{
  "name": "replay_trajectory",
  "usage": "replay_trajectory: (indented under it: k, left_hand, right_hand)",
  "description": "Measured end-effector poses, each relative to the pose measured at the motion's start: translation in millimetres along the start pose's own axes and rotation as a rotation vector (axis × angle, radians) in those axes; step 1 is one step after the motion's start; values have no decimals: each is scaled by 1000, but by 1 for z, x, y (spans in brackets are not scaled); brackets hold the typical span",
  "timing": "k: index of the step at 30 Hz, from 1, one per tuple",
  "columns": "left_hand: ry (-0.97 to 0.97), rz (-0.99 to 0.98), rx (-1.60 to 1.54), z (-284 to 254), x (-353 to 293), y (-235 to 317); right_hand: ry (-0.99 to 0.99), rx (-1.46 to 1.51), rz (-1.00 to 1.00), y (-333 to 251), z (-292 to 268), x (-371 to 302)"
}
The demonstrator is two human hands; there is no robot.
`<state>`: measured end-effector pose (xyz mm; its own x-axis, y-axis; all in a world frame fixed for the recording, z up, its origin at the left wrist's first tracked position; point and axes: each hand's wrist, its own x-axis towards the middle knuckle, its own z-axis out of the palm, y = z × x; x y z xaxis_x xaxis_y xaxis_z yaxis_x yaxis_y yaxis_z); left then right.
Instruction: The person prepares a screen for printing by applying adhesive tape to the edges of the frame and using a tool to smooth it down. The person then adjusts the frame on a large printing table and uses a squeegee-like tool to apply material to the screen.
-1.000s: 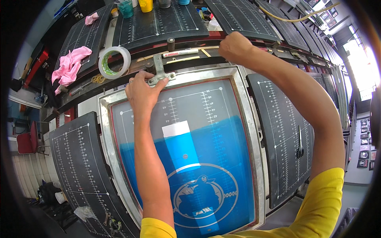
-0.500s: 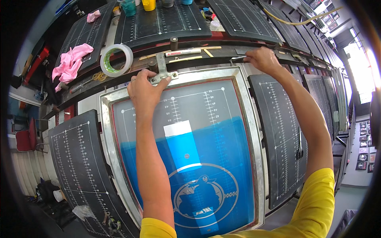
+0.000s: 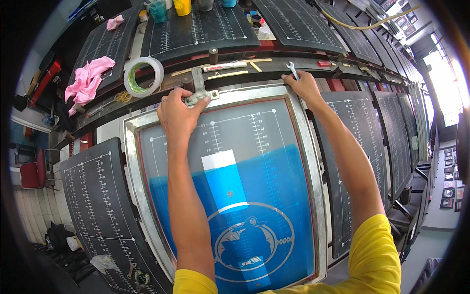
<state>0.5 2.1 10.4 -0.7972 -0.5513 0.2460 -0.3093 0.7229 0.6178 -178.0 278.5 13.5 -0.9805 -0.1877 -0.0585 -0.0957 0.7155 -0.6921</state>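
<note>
Catalogue of items, clock read from the view's centre:

1. Printing screen, centre to six o'clock. Metal frame (image 3: 317,210), stretched mesh (image 3: 274,179) partly coated blue. Judged stiff and awkward in bulk rather than very heavy; the mesh is probably the fragile part, so best held by the rim.

2. Black board (image 3: 100,196), eight o'clock, marked with white scales.

3. Left hand (image 3: 177,113), ten o'clock. Thumb and fingers pinch the foot of the bracket.

4. Right hand (image 3: 304,87), between one and two o'clock, beside the frame's upper corner. Fingers curl closed around a wrench; contact with the frame cannot be told.

5. Tape roll (image 3: 159,76), ten o'clock, pale.

6. Metal bracket (image 3: 199,81), eleven o'clock, at the frame's top edge. Likely rigid and hard to damage; best taken by its flat foot.

7. Wrench (image 3: 292,68), one o'clock, open end upward. Probably light, rigid, smooth; best gripped mid-handle.
</note>
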Motion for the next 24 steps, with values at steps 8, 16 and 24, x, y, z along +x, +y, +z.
replay_trajectory:
  k: [8,16,24]
  left_hand:
    - [-5,11,-7,0,-1,3]
    - [13,29,-14,3,-1,-2]
    - [25,40,9,7,3,-9]
  right_hand:
    - [-28,183,107,20,16,18]
    - [2,327,142,21,22,13]
    - [64,34,-6,18,-2,-8]
